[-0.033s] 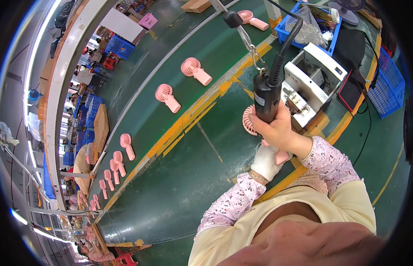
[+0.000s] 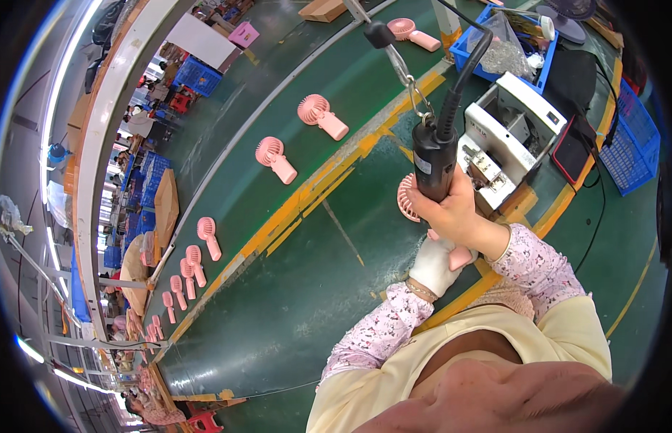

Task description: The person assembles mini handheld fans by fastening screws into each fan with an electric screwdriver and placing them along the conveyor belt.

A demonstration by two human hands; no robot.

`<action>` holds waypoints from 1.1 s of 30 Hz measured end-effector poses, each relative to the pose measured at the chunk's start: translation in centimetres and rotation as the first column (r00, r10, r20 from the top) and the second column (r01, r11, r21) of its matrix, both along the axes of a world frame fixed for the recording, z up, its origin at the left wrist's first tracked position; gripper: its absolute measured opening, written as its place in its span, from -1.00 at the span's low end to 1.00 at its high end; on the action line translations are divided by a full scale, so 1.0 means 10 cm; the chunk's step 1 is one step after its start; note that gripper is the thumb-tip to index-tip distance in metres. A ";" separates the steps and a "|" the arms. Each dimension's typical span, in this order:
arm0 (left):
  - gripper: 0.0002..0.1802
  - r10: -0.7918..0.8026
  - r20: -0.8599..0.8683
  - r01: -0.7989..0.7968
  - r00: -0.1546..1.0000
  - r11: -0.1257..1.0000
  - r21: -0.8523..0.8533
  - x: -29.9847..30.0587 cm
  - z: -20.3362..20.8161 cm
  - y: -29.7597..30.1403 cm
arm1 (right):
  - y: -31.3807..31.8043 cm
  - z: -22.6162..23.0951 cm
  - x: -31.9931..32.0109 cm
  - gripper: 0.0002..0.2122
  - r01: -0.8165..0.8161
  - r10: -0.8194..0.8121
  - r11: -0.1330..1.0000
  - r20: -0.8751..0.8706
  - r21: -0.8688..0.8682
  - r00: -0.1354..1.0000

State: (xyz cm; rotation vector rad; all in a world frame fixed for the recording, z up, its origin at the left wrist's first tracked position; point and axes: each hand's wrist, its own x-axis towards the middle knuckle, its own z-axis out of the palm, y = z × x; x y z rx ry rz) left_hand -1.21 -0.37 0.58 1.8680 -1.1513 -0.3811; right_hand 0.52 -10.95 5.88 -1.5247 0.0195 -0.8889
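Observation:
My right hand (image 2: pixel 455 213) is wrapped round the body of a black electric screwdriver (image 2: pixel 435 160), which hangs upright from a metal hook and chain. Its lower end points down at a pink handheld fan (image 2: pixel 406 200) and is hidden behind my fingers. In a white glove, my left hand (image 2: pixel 433 265) grips that fan by the handle, just below the right hand. The fan's round slatted head shows to the left of the screwdriver, and part of its pink handle sticks out beside the glove.
A white screw-feeding machine (image 2: pixel 505 141) stands right of my hands, near a red-edged black device (image 2: pixel 573 149). Beyond is a blue crate (image 2: pixel 462 54) with a clear bag. Several pink fans (image 2: pixel 276 160) lie along the green belt (image 2: pixel 238 177) past the yellow-taped table edge.
The surroundings sit very slightly farther right in the picture. Both hands keep the same hold on the screwdriver and the fan.

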 end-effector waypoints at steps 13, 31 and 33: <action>-0.49 0.107 -0.831 -0.316 0.546 0.945 -0.086 1.20 0.14 -0.32 | -0.48 0.40 -0.13 -0.55 0.297 -0.275 0.931 0.126 -0.211 0.953; -0.70 -0.136 -0.853 -0.265 0.504 0.916 -0.302 2.61 0.04 -0.28 | -0.65 0.52 -0.10 -0.57 0.371 -0.370 0.894 0.055 -0.251 0.928; -0.72 -0.288 -0.947 -0.552 0.143 0.771 -0.318 1.79 0.34 -0.27 | -0.66 0.50 -0.11 -0.58 0.365 -0.366 0.897 0.043 -0.248 0.930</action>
